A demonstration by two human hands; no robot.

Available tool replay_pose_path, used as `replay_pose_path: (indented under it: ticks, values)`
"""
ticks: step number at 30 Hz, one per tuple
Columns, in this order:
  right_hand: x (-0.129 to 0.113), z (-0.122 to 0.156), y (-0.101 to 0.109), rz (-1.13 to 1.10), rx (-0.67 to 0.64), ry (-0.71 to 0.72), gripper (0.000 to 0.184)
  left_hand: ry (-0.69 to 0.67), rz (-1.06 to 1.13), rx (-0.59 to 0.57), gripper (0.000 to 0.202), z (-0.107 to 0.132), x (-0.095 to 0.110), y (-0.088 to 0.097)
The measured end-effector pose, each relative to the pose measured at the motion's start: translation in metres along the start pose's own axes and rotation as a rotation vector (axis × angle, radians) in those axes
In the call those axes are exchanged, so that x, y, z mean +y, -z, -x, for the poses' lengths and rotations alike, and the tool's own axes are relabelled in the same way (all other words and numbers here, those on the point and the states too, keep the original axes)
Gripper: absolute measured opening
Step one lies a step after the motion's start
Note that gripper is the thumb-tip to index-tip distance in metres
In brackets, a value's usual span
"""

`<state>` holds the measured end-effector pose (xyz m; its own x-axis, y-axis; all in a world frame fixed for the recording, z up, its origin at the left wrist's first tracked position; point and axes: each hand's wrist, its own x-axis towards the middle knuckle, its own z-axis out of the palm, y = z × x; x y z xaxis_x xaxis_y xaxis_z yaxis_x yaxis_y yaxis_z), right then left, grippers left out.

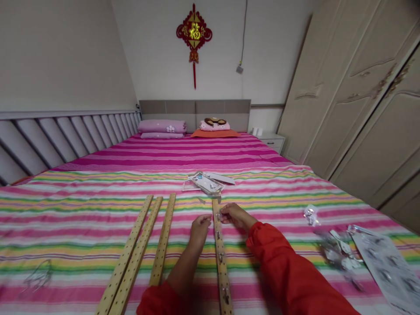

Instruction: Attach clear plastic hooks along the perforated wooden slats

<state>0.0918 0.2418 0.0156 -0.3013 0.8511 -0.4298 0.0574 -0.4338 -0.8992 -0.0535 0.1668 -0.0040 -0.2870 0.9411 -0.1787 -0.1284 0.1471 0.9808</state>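
Note:
A long wooden slat with holes and small metal fittings [221, 258] lies on the striped bedsheet, running away from me. My left hand [200, 227] is pinched at the slat's left edge near its far end. My right hand [234, 215] is pinched at the right edge, opposite the left one. Both hands' fingers are closed on a small fitting at the slat; the fitting itself is too small to make out. To the left, three more perforated wooden slats [144, 249] rest side by side on the bed. Both arms wear red sleeves.
Clear plastic bags with small parts [205, 183] lie just beyond the slat. More plastic bags of hardware [337, 251] and a printed sheet [387, 267] sit at the right. Pillows [162, 127] are at the headboard. A wardrobe [361, 100] stands along the right side.

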Motion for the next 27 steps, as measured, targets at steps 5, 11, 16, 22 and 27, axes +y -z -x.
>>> replay_pose_path:
  ticks: [5, 11, 16, 22, 27]
  values:
    - [0.004, -0.003, 0.0, 0.032, 0.033, -0.018, 0.017, 0.001, -0.029, -0.001, 0.026, -0.003, -0.003, -0.001]
    - [0.009, -0.006, -0.005, 0.071, 0.089, -0.062, 0.024, 0.009, -0.052, -0.004, 0.024, -0.004, -0.001, -0.003]
    - [0.012, -0.008, -0.011, 0.068, 0.139, -0.074, 0.032, 0.001, -0.055, -0.004, 0.022, -0.005, 0.0, -0.004]
    - [0.017, -0.01, -0.017, 0.05, 0.178, -0.062, 0.033, 0.003, -0.06, -0.002, 0.023, -0.007, -0.001, -0.004]
    - [0.019, -0.011, -0.018, 0.048, 0.194, -0.062, 0.034, 0.002, -0.055, 0.002, 0.023, -0.009, -0.001, -0.006]
